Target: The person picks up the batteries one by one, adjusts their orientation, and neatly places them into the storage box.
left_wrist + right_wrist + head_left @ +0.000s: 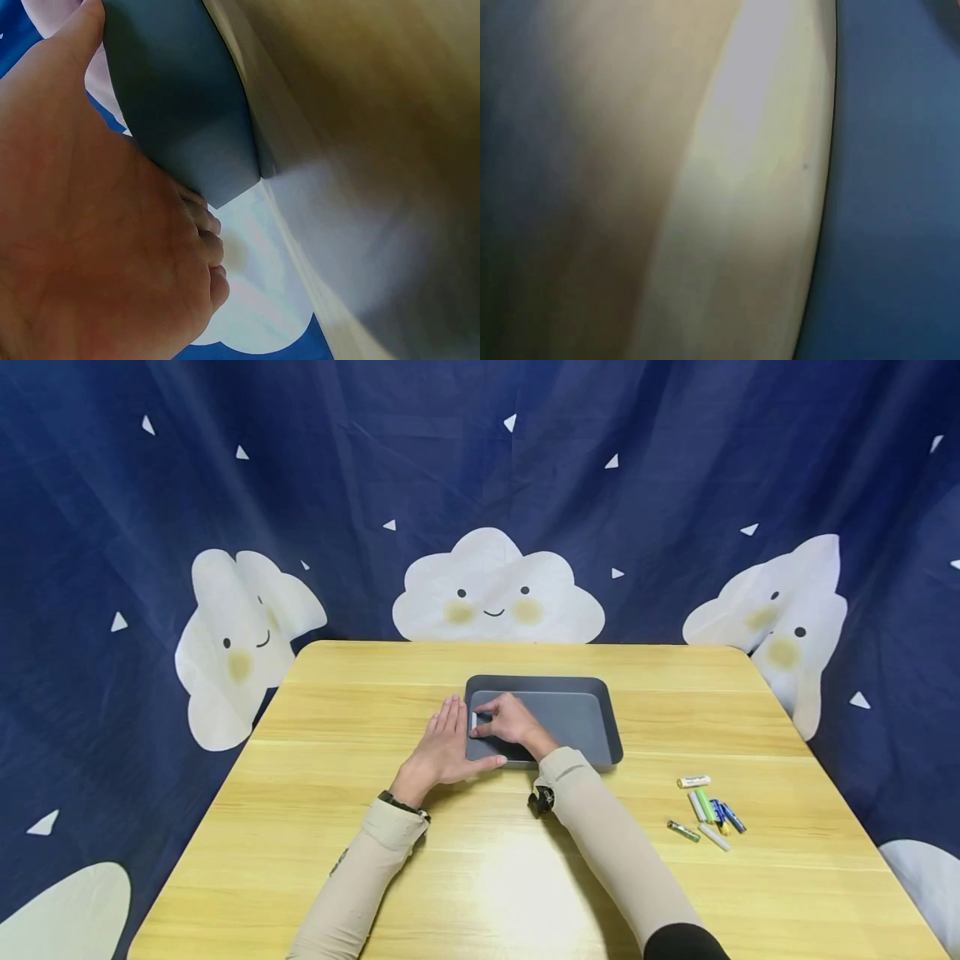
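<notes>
A dark grey rectangular tray [570, 718] lies on the wooden table. Inside it, my right hand [513, 720] pinches a small white battery [474, 722] between thumb and fingers, close to the left wall. The battery's length runs along that wall. My left hand [446, 752] rests at the tray's left end, fingers straight along the outside and thumb stretched to the front rim. In the left wrist view, the palm [97, 225] is beside the tray's outer wall [180, 97]. The right wrist view has the tray wall [892, 187] but not the battery.
To the right of the tray lies a loose group of several batteries: a white one [693, 782], a light green one [706, 806], a blue one [733, 817] and a dark green one [683, 832] among them. A dark blue curtain [337, 468] with clouds hangs behind the table [315, 760].
</notes>
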`<state>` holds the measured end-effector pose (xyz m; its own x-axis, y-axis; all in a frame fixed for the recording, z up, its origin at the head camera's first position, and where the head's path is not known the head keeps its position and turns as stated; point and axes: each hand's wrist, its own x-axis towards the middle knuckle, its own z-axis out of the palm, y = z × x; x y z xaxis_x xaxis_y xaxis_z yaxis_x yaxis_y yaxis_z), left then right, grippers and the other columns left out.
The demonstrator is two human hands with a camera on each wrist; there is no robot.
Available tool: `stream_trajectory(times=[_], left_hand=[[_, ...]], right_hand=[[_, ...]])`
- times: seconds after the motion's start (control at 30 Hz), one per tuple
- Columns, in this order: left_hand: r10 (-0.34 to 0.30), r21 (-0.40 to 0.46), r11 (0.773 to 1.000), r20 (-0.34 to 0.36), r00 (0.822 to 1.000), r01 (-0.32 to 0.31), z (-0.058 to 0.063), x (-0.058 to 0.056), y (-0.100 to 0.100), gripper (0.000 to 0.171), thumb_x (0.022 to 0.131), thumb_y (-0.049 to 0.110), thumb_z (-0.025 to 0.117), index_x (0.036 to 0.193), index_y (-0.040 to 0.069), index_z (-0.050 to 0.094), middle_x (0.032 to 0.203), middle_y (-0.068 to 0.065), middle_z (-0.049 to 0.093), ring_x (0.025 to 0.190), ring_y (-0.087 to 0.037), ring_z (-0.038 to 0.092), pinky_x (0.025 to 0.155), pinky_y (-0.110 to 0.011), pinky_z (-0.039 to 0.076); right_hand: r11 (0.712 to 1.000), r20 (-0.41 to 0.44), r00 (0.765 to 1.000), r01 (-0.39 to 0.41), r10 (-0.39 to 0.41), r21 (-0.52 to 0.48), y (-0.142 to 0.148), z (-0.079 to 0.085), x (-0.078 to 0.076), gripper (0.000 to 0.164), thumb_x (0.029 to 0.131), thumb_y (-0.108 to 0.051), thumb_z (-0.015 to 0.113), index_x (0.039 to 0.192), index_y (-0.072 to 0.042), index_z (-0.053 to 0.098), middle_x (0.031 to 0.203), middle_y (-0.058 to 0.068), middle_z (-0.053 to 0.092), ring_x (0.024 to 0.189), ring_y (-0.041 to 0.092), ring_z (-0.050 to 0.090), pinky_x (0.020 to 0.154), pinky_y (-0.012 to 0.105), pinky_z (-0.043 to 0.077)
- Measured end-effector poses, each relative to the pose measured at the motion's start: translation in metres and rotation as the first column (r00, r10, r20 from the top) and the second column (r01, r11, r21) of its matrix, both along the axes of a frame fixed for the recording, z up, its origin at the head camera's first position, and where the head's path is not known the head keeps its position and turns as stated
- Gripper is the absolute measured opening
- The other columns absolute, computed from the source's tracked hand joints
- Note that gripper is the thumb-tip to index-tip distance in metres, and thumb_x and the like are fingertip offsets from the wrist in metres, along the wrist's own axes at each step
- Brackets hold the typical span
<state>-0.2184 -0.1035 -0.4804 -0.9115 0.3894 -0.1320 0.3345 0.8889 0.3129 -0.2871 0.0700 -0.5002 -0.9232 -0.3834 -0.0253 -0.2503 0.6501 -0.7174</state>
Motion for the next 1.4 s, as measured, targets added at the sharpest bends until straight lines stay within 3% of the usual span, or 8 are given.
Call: stream_trajectory(times=[0.4,0.73,1.07,1.4], left_hand=[[0.003,0.007,1.0,0.0,1.0,-0.003,0.001,0.0,-0.001,0.123,0.09,0.08,0.054,0.163,-0.006,0.005,0.173,-0.025,-0.006,0.163,-0.038,-0.004,0.133,-0.052,0.009],[0.003,-0.003,1.0,-0.005,1.0,-0.003,0.0,-0.002,-0.002,0.123,0.09,0.08,0.053,0.163,-0.007,0.006,0.173,-0.026,-0.005,0.163,-0.038,-0.003,0.133,-0.052,0.009],[-0.002,-0.002,1.0,0.004,1.0,0.002,0.001,-0.001,-0.002,0.124,0.089,0.082,0.051,0.163,-0.006,0.006,0.173,-0.026,-0.005,0.163,-0.038,-0.003,0.134,-0.051,0.009],[-0.004,0.004,1.0,-0.003,1.0,0.004,0.001,0.002,-0.001,0.124,0.089,0.081,0.052,0.163,-0.007,0.007,0.173,-0.027,-0.003,0.163,-0.039,-0.001,0.133,-0.053,0.012]], right_hand=[[0.999,-0.032,0.999,-0.013,0.015,0.045,-0.005,0.004,0.001,0.054,0.079,-0.028,0.091,0.125,-0.006,0.075,0.054,-0.006,0.052,0.05,0.005,0.042,0.053,0.02,0.036],[0.998,-0.053,0.998,-0.017,0.021,0.065,-0.006,0.003,0.001,0.054,0.079,-0.031,0.092,0.125,-0.008,0.076,0.064,0.0,0.067,0.054,0.007,0.046,0.059,0.021,0.041],[0.999,-0.025,0.999,-0.03,0.031,0.04,-0.004,0.006,0.004,0.06,0.079,-0.025,0.091,0.131,-0.003,0.071,0.051,-0.007,0.047,0.048,0.005,0.04,0.051,0.02,0.033],[0.998,0.016,0.998,-0.061,0.061,-0.002,0.005,0.01,0.009,0.059,0.084,-0.018,0.088,0.134,0.003,0.066,0.046,-0.007,0.045,0.04,0.004,0.037,0.044,0.019,0.029]])
